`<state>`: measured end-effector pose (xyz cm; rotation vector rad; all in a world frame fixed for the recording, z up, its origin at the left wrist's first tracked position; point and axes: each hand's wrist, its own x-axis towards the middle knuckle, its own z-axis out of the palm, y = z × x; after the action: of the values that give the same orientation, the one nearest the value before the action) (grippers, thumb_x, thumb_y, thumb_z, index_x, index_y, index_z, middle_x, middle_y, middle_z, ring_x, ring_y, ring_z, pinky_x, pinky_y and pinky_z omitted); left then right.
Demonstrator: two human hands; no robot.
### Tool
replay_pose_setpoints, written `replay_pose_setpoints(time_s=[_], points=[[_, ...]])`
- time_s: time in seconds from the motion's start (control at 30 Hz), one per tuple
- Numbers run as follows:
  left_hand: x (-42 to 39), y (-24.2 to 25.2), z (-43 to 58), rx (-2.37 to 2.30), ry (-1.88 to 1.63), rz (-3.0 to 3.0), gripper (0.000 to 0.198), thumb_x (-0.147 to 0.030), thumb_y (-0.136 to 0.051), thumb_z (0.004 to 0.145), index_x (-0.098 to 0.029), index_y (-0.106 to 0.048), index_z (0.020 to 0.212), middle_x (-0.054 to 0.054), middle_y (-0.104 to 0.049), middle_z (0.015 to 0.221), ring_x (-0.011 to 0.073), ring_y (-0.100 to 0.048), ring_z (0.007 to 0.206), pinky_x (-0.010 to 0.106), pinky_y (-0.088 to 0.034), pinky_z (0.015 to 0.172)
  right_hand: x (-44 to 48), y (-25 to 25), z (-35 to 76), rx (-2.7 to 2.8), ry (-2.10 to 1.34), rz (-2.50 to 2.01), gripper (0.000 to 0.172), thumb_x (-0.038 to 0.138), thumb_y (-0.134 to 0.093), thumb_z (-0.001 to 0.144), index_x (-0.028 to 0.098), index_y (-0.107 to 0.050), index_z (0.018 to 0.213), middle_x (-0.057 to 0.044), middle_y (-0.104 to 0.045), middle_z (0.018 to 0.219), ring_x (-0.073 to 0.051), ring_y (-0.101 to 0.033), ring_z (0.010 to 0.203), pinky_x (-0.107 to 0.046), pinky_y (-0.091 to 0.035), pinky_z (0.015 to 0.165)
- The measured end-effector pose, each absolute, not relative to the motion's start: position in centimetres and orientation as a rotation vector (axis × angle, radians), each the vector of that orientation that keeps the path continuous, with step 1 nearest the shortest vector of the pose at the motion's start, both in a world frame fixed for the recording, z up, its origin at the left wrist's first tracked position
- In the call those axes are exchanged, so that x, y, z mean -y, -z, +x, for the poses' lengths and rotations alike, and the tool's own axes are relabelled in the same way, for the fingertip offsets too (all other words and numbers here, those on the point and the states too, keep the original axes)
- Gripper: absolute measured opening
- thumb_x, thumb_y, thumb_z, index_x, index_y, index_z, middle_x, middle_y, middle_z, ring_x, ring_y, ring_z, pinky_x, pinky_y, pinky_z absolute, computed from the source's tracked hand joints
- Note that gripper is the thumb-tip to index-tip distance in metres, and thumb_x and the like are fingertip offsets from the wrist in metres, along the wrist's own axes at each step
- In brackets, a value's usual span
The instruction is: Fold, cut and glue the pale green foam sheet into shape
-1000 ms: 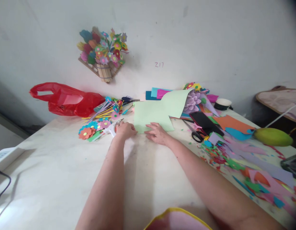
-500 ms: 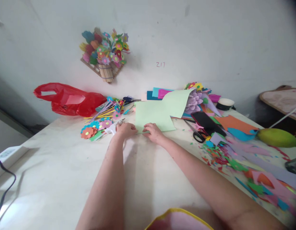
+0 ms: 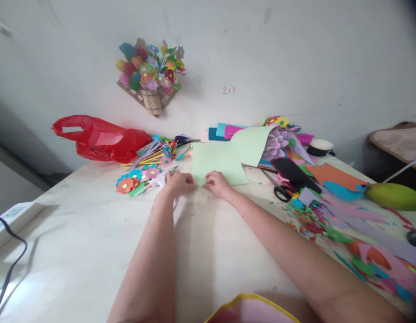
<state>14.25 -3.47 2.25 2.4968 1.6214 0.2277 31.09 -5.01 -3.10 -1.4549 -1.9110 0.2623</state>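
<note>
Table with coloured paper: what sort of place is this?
Probably a home craft corner: paper flowers on the table, scissors beside cut scraps, and a flower bouquet hung on the wall.

Home craft corner, surface (image 3: 93, 251) strewn with foam scraps (image 3: 329, 224), paper flowers (image 3: 133, 181), scissors (image 3: 278, 190), coloured sheets (image 3: 224, 130), flower bouquet (image 3: 150, 72) on plain wall

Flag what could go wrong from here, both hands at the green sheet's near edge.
1. The green sheet curls up at its far corner against a purple paper flower. With the left hand and right hand only at its near edge, it may shift or crease crooked.
2. Black scissors and a phone lie close to its right side, so a tug could drag or snag them.
</note>
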Motion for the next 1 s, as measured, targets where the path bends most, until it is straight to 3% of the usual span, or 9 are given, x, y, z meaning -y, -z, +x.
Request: replay_pose_setpoints(time_s=[0.37, 0.6, 1.0], points=[[3.62, -2.29, 14.19, -1.617, -0.179, 2.517, 0.022, -0.043, -0.049, 0.064, -0.025, -0.061, 0.068, -0.001, -0.063, 0.072, 0.0225, -0.048, 0.094, 0.045, -0.018, 0.095, 5.08, 3.75, 30.78, 1.897, -0.11, -1.452, 0.015, 0.024, -0.066, 0.066, 0.016, -0.061, 0.055, -0.007, -0.057, 0.089, -0.017, -0.047, 0.084, -0.028, -0.04, 0.077], [3.84, -2.19, 14.19, -1.598, -0.247, 2.571, 0.026, -0.048, -0.051, 0.065, -0.025, -0.062, 0.073, 0.001, -0.06, 0.09, 0.0248, -0.039, 0.105, 0.052, -0.003, 0.098, 5.24, 3.64, 30.77, 1.911, -0.095, -1.506, 0.015, 0.025, -0.064, 0.068, 0.015, -0.062, 0.057, -0.007, -0.057, 0.09, -0.017, -0.045, 0.086, -0.026, -0.039, 0.077], [3.46, -1.37, 14.39, -1.625, -0.31, 2.639, 0.021, -0.043, -0.053, 0.066, -0.025, -0.064, 0.07, 0.002, -0.054, 0.101, 0.0259, -0.038, 0.105, 0.053, -0.009, 0.097, 5.2, 3.86, 30.89, 1.913, -0.045, -1.491, 0.018, 0.029, -0.063, 0.069, 0.016, -0.062, 0.057, -0.006, -0.057, 0.087, -0.017, -0.043, 0.086, -0.027, -0.037, 0.077]])
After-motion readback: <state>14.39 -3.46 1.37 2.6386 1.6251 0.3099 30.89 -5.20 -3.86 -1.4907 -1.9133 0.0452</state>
